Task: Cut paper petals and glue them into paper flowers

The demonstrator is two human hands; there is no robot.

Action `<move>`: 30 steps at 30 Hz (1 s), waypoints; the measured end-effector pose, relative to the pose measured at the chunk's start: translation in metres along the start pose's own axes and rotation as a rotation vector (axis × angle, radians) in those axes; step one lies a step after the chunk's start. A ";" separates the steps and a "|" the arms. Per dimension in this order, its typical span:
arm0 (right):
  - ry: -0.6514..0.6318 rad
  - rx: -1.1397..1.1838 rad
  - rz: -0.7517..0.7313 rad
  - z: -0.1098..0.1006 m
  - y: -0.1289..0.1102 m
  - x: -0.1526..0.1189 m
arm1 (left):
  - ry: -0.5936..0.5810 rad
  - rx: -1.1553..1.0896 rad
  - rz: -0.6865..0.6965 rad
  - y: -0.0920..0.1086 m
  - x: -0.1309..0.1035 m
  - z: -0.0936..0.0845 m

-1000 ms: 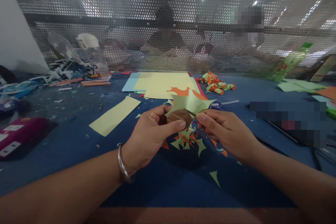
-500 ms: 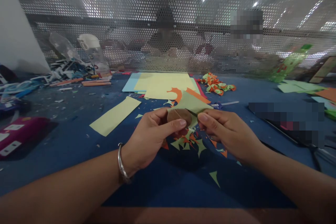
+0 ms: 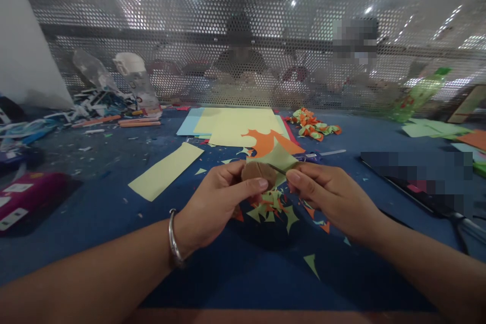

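Note:
My left hand (image 3: 222, 197) is closed around a brown, flat, rounded piece (image 3: 258, 173), with the thumb lying across its front. Opposite it, my right hand (image 3: 328, 190) pinches a thin dark tool (image 3: 279, 168) whose tip reaches the upper right edge of the brown piece; its exact kind is not clear. A light green paper piece (image 3: 279, 154) shows just behind both hands; whether fingers grip it is hidden. Behind it lies cut orange paper (image 3: 261, 143). Under the hands is a heap of green and orange paper scraps (image 3: 271, 205).
Yellow sheets (image 3: 235, 124) lie at the back, a yellow strip (image 3: 167, 172) to the left. Small orange-green pieces (image 3: 313, 124) are piled back right, near a purple-handled tool (image 3: 313, 157). A clear bottle (image 3: 138, 81) and green bottle (image 3: 421, 93) stand before a perforated metal screen (image 3: 304, 5).
The light green paper has dropped toward my hands, so more orange paper shows behind it. My right hand has shifted very little; both hands keep their grip.

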State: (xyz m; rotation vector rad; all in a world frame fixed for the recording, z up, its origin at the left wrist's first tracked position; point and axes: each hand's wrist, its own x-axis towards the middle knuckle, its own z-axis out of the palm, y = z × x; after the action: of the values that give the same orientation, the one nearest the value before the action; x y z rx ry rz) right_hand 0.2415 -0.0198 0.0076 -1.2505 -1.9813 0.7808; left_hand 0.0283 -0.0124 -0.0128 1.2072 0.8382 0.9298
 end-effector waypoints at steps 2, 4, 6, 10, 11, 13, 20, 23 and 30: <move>0.002 -0.003 -0.006 0.000 -0.001 0.000 | -0.006 0.018 0.003 0.000 0.000 0.000; 0.008 -0.010 -0.020 -0.001 -0.001 0.000 | -0.008 0.020 -0.001 0.000 0.000 0.000; 0.013 -0.024 -0.046 -0.002 -0.002 0.001 | -0.006 0.010 -0.003 0.000 0.000 0.000; 0.013 -0.039 -0.095 -0.002 -0.003 0.002 | -0.012 0.005 -0.009 0.000 0.000 0.000; 0.013 -0.036 -0.100 -0.002 -0.003 0.002 | -0.015 0.006 -0.010 0.000 0.000 0.000; 0.011 -0.032 -0.106 -0.002 -0.003 0.002 | -0.019 0.001 -0.008 0.000 0.000 0.000; 0.003 -0.041 -0.096 -0.003 -0.003 0.002 | -0.052 -0.006 0.028 0.000 0.001 0.001; 0.002 -0.040 -0.113 -0.003 -0.003 0.002 | -0.078 -0.008 0.055 0.002 0.001 0.001; 0.002 -0.048 -0.109 -0.003 -0.003 0.003 | -0.086 -0.007 0.056 0.003 0.001 0.001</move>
State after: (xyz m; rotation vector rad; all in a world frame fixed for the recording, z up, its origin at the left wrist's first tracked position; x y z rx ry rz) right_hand 0.2414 -0.0183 0.0128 -1.1592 -2.0586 0.6830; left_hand 0.0294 -0.0112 -0.0093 1.2612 0.7356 0.9191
